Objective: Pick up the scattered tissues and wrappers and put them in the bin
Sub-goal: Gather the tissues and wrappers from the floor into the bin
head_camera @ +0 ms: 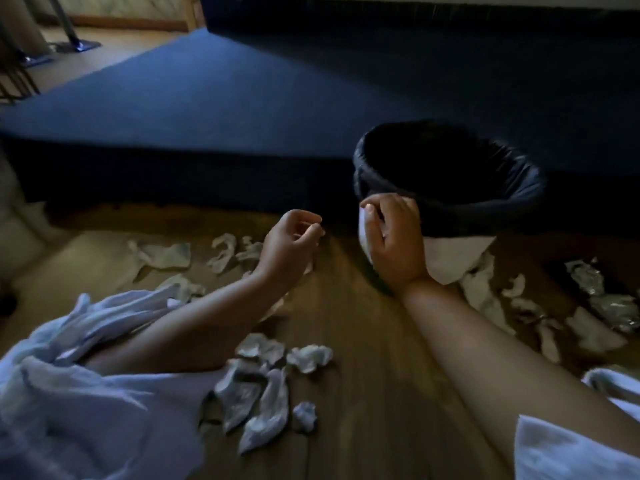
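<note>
At bin's near rim, R hand [393,237] clenched round white tissue [364,233], touching bin [450,188] w/ black liner. L hand [294,240] just left, fingers loosely curled, nothing seen in it. Crumpled tissues [273,386] scattered on wood floor [363,393] betw forearms, more beyond L hand; silvery wrappers [609,299] far right. Blue rug [242,98] behind.

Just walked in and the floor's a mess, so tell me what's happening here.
A person is clearing litter off a wooden floor into a bin lined with a black bag. The right hand holds a white tissue against the bin's near side, below the rim. The left hand hovers loosely curled, apparently empty. Many crumpled tissues and silvery wrappers lie scattered around.
</note>
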The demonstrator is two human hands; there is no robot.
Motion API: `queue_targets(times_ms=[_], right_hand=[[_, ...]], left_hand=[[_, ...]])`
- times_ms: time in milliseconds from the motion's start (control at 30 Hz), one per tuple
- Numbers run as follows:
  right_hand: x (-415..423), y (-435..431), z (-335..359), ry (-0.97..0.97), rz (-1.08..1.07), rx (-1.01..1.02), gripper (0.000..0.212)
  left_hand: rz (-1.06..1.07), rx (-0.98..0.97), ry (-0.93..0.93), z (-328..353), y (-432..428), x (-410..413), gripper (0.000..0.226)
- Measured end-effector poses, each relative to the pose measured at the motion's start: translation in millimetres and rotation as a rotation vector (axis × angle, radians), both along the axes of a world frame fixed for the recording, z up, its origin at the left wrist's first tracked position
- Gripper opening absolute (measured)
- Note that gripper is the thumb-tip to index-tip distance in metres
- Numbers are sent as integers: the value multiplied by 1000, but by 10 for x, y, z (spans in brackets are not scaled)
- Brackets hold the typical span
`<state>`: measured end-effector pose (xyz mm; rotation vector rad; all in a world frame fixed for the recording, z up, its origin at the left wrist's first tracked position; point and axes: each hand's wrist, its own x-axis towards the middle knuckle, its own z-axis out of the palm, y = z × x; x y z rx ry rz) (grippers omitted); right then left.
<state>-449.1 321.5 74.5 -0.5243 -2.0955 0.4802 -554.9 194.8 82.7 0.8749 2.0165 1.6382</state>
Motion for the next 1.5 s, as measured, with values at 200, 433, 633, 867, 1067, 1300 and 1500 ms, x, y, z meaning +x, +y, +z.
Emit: queue_targets(times_ms=[200, 433, 633, 867, 1067, 1300, 1500], right_hand=[[29, -1233, -1282, -91, 50, -229, 28], [130, -2279, -2020, -392, 148, -250, 24], [108, -2364, -2134, -674, 96, -217, 57], [306, -2385, -2324, -846, 119, -163, 57], [241, -2326, -2218, -534, -42, -129, 35], [335, -2006, -2249, -773, -265, -307, 33], [330, -1942, -2257, -564, -13, -380, 10]], left_hand=[[-7, -222, 110, -965, -1464, -300, 10], [-72, -561, 305, -1603, -2608, -130, 28], [-167, -945, 380, -1872, -3099, -166, 83], [-344, -1014, 474, -2100, -3339, -133, 74], [-285, -976, 643, -2078, -3353, -134, 84], [-333, -879, 865, -2189, -3167, -240, 81], [-256, -477, 762, -2065, -2799, -238, 35]])
